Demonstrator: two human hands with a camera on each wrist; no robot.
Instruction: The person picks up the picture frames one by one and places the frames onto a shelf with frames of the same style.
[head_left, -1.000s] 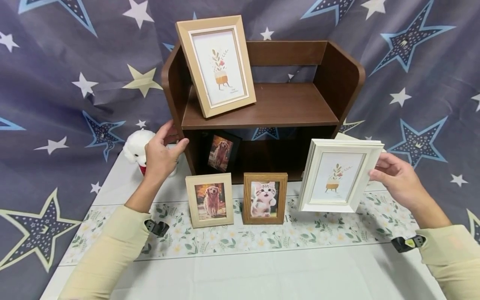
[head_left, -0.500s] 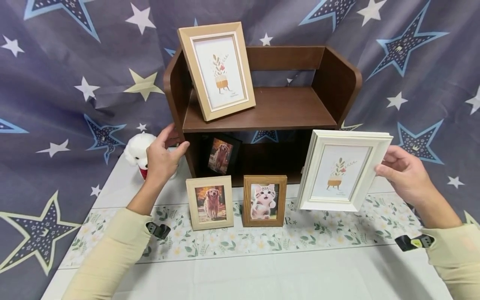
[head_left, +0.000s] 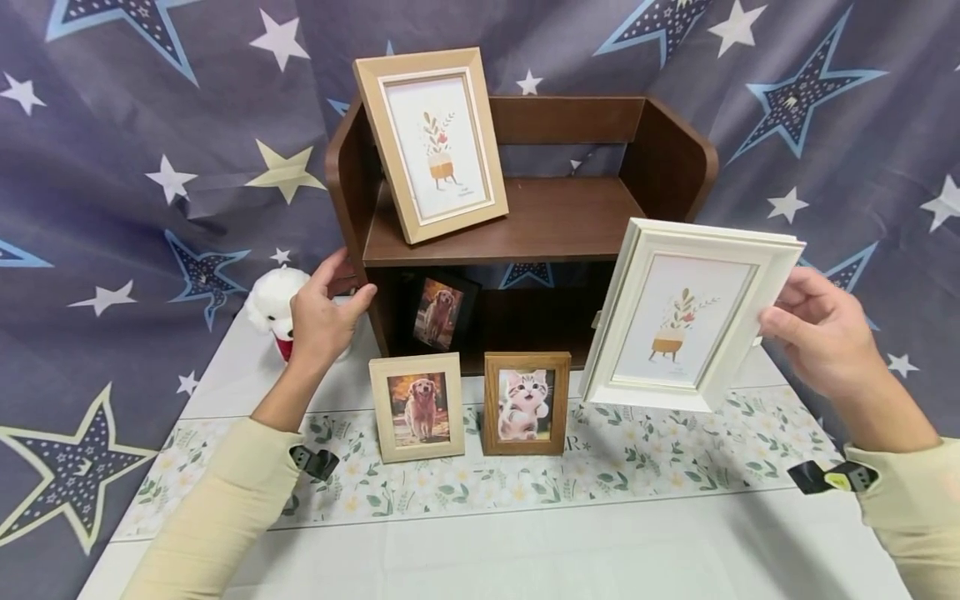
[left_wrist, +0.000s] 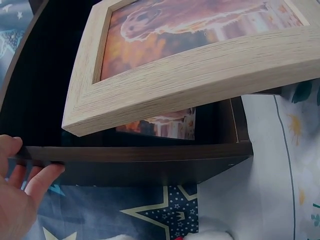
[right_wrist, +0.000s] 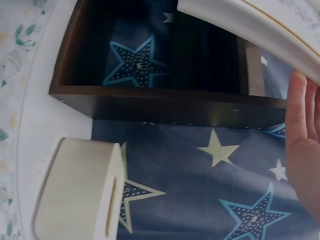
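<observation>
My right hand (head_left: 832,333) holds a white picture frame (head_left: 678,321) by its right edge, thumb at the front. Slightly tilted, the frame is lifted in front of the bookshelf's right end and covers part of it. It shows a potted-plant print. My left hand (head_left: 322,317) grips the left side panel of the dark brown bookshelf (head_left: 555,237); in the left wrist view its thumb and fingers lie on opposite faces of the panel edge (left_wrist: 125,154). A tan picture frame (head_left: 438,146) leans on the upper shelf. Inside the lower compartment stands a black picture frame (head_left: 442,314).
A pale wood frame (head_left: 417,407) with a dog photo and a brown frame (head_left: 527,403) with a kitten picture stand before the bookshelf. A white plush dog (head_left: 276,302) sits at its left. In the right wrist view, a cream box (right_wrist: 75,190) stands beside its right side.
My right hand has raised the white picture frame and shifted it a little to the right, tilting it more. My left hand stays on the bookshelf's side panel.
</observation>
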